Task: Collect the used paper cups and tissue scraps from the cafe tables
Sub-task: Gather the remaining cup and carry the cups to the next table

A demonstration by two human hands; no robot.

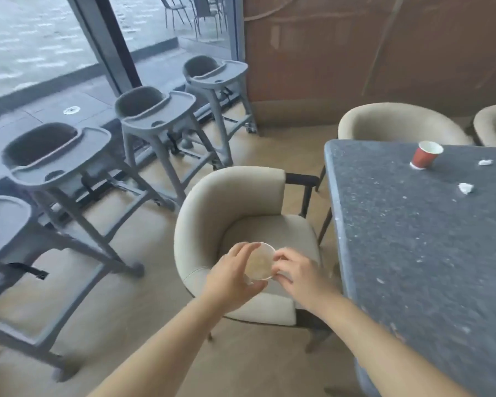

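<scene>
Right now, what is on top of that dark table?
A red paper cup stands there, a tissue scrap beside it and another scrap nearer. The table's right part runs out of frame, so anything there is unseen.

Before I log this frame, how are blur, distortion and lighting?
Head view: wide-angle bending bows the table edge and high chairs; soft daylight from the window, no harsh glare; slight blur softens the held cup; the red cup and tissue scraps are recognisable.

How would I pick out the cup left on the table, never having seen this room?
Find the dark speckled table on the right. Near its far edge stands a red paper cup with a white inside. It is the only red thing there; the tissue scraps beside it are small and white.
</scene>
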